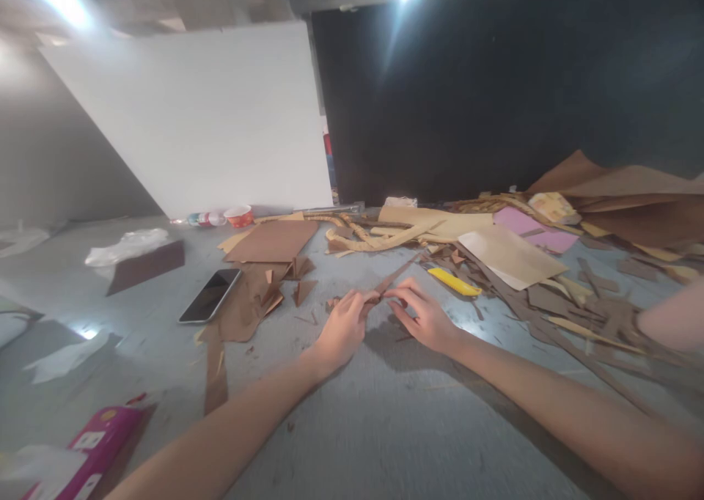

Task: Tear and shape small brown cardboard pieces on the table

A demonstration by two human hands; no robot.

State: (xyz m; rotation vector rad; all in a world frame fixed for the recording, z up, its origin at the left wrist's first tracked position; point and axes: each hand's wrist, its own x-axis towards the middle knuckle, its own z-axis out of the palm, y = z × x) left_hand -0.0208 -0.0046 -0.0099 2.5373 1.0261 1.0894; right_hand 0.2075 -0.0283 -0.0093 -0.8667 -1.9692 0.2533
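Observation:
My left hand is closed in a pinch on a thin brown strip, whose free end runs up and to the right over the table. A small ridged brown piece shows by the left fingers. My right hand is close beside the strip's near end, its thumb and forefinger bent with a gap between them. Whether its fingertips touch the strip is hard to tell. A yellow utility knife lies just beyond my right hand. Whether the strip is paper or leather I cannot tell.
Brown and tan scraps are heaped at the right, where another person's arm reaches in. A phone and brown sheets lie to the left. A magenta box sits front left. White and black panels stand behind.

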